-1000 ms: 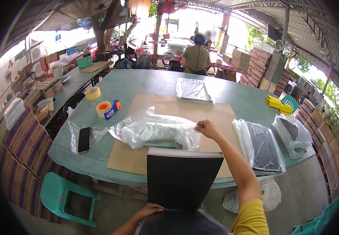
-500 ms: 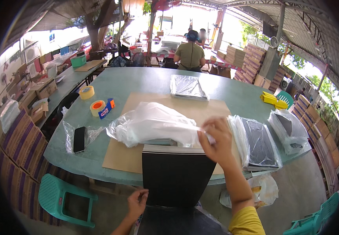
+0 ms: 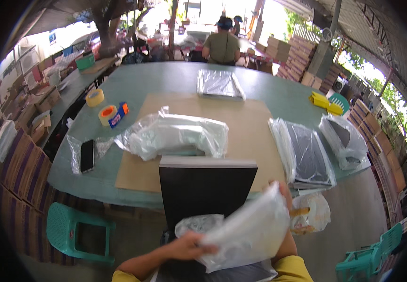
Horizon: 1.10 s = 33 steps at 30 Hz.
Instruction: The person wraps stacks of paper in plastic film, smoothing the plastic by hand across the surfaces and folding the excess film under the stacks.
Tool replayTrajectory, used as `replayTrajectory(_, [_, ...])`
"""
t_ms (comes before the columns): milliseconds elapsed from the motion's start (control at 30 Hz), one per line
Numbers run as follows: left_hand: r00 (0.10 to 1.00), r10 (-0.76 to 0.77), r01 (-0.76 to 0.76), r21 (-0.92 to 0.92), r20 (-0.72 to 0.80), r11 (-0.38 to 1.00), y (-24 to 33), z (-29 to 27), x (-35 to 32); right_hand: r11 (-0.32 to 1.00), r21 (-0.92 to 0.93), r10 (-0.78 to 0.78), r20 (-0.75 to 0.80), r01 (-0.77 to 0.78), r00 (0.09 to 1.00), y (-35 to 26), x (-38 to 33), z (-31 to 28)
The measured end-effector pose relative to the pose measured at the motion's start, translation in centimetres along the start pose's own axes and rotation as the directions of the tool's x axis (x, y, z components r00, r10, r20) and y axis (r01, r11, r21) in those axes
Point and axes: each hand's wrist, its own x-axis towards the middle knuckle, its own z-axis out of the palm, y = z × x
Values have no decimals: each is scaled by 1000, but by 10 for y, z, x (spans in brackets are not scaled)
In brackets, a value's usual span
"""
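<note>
A clear plastic bag (image 3: 250, 230) stretches between my hands, low in front of my body. My right hand (image 3: 284, 193) grips its upper right corner, partly hidden behind the plastic. My left hand (image 3: 190, 245) is closed on its lower left edge, slightly blurred. Behind the bag, a stack of black flat panels (image 3: 205, 185) stands upright at the near table edge, its pale edges on top. A plastic-covered dark flat item lies below my hands, mostly hidden. Beyond the stack, a heap of clear plastic bags (image 3: 180, 131) rests on a brown cardboard sheet (image 3: 245, 141).
Bagged black panels (image 3: 309, 155) lie at the right, another bagged pack (image 3: 220, 84) at the back. Tape rolls (image 3: 107, 114), a blue tape dispenser (image 3: 118, 117) and a phone (image 3: 87, 155) sit at the left. A green stool (image 3: 67, 230) stands lower left; a person (image 3: 223, 44) sits beyond the table.
My right hand has come down from the bag heap with one plastic bag. My left hand has moved from the panel stack's side to grip that bag. The view has shifted slightly.
</note>
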Motion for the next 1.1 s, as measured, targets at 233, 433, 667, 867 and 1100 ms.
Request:
replayTrajectory(233, [792, -177, 136, -114, -584, 984, -19, -23, 2, 923, 46, 382, 4, -382, 924, 33, 5, -26])
replayTrajectory(433, [796, -166, 257, 77, -581, 963, -25, -22, 0, 864, -319, 322, -241, -388, 916, 35, 15, -31])
replayTrajectory(667, [913, -249, 300, 118, -323, 947, -10, -17, 26, 954, -300, -42, -166, -10, 985, 36, -34, -35])
replayTrajectory(867, [944, -131, 240, 358, -303, 902, -1, -19, 45, 956, -290, -28, -224, -39, 974, 31, -67, -27])
replayTrajectory(1100, [866, 367, -127, 561, -339, 818, -11, -49, 53, 973, -223, 13, -174, -52, 985, 26, -50, -26])
